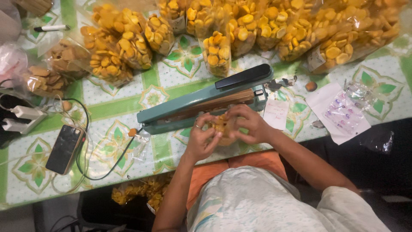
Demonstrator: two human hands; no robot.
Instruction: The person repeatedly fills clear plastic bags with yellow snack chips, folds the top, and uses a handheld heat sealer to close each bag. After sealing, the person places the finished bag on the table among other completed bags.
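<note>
Across the far edge of the tabletop [128,107] lies a long heap of clear bags of yellow round snacks [240,30], the largest mass in view; smaller bags of brown crisps [47,77] sit far left. Nearer, a teal heat sealer [201,105] lies with its arm down. Just below it, left hand [201,139] and right hand [249,124] both close their grip on one small snack bag [221,126] (contents mostly hidden). Risk, as judged: a loose grip spills pieces; fingers near the sealing bar could burn. White paper slips [276,114] lie right, beside a sticker sheet with purple marks [345,114].
</note>
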